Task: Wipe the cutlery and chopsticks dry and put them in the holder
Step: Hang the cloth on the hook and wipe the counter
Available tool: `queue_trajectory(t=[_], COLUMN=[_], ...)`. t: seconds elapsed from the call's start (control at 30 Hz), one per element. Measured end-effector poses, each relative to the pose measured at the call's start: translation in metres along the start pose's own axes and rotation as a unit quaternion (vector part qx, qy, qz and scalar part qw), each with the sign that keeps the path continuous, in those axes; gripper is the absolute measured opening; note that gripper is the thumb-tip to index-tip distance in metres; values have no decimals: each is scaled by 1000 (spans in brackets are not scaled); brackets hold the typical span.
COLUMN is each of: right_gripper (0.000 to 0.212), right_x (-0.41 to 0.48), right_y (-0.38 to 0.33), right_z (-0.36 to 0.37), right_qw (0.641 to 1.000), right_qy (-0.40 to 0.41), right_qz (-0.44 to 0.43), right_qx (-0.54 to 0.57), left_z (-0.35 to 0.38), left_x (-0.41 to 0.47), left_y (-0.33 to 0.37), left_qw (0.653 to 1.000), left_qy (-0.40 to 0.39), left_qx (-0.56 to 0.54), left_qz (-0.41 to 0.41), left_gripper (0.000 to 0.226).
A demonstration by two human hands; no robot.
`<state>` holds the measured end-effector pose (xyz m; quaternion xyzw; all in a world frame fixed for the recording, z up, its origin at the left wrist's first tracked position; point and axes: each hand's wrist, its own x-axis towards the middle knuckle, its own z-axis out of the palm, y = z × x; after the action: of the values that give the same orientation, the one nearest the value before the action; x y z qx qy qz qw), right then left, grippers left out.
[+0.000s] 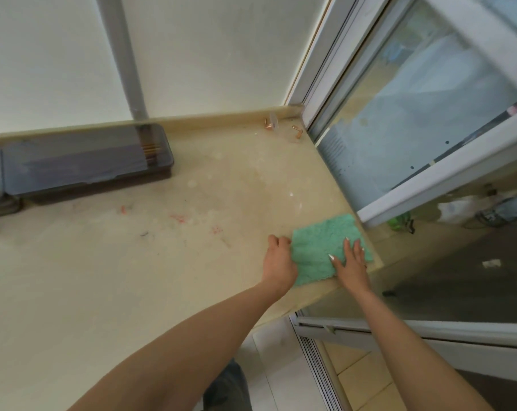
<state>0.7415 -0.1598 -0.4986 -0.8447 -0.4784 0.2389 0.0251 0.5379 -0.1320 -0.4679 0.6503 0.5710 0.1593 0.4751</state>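
Observation:
A green fluffy cloth [319, 241] lies flat on the beige countertop [132, 262] near its right edge. My left hand [279, 258] rests at the cloth's left edge with fingers curled onto it. Spread flat, my right hand [350, 262] presses on the cloth's right part. A dark translucent holder box [82, 163] with a shut lid sits at the back left against the wall. Chopsticks with gold bands [150, 148] show through its lid at the right end. No loose cutlery is visible.
A grey pipe [123, 54] runs down the wall behind the box. Small copper pieces [269, 124] lie in the back corner beside the window frame [429, 179]. The counter ends just right of the cloth, with floor below.

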Motion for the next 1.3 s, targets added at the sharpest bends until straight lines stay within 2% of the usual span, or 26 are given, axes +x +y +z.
queue_trajectory(t=[0.13, 0.2, 0.27, 0.33, 0.4, 0.47, 0.5, 0.57, 0.63, 0.7, 0.9, 1.03, 1.23, 1.3], right_gripper=[68, 60, 48, 37, 30, 29, 31, 39, 42, 40, 33, 28, 32, 34], right_x=[-3, -15, -34, -60, -85, -101, -103, -93, -80, -71, -43, -29, -33, -40], right_y=[-10, -27, -57, -96, -136, -171, -184, -185, -168, -152, -145, -146, -154, -154], right_z=[-12, -12, -4, 12, 35, 52, 55, 53, 46, 47, 49, 32, 25, 34], right_qw=[999, 998, 998, 991, 978, 973, 976, 986, 987, 984, 969, 969, 966, 970], right_qy=[-13, 13, 27, 14, -4, 23, 61, 123, 139, 136, 180, 160, 195, 178], right_qz=[17, -4, -54, -134, -201, -223, -207, -110, -4, 51, 165, 181, 120, 113], right_qx=[-42, -63, -25, 22, 47, 54, 38, -26, -82, -105, 30, 49, 123, 121], left_z=[-16, -40, -73, -110, -146, -176, -192, -214, -233, -245, -263, -269, -257, -252], left_x=[-10, -22, -42, -74, -112, -150, -167, -192, -207, -214, -209, -205, -178, -175], left_y=[-15, -31, -55, -83, -113, -139, -150, -162, -162, -156, -135, -138, -113, -107], left_qw=[991, 978, 954, 946, 952, 959, 962, 967, 972, 974, 977, 985, 988, 989], left_qy=[6, -45, -103, -152, -189, -195, -185, -158, -132, -107, -75, -30, -27, -27], left_qx=[128, 203, 276, 279, 236, 206, 201, 201, 194, 192, 173, 148, 112, 97], left_qz=[-26, 14, 64, 69, 38, -1, -7, 2, 22, 55, 100, 88, 104, 110], left_gripper=[53, 51, 45, 40, 37, 38, 39, 39, 37, 34, 26, 22, 17, 15])
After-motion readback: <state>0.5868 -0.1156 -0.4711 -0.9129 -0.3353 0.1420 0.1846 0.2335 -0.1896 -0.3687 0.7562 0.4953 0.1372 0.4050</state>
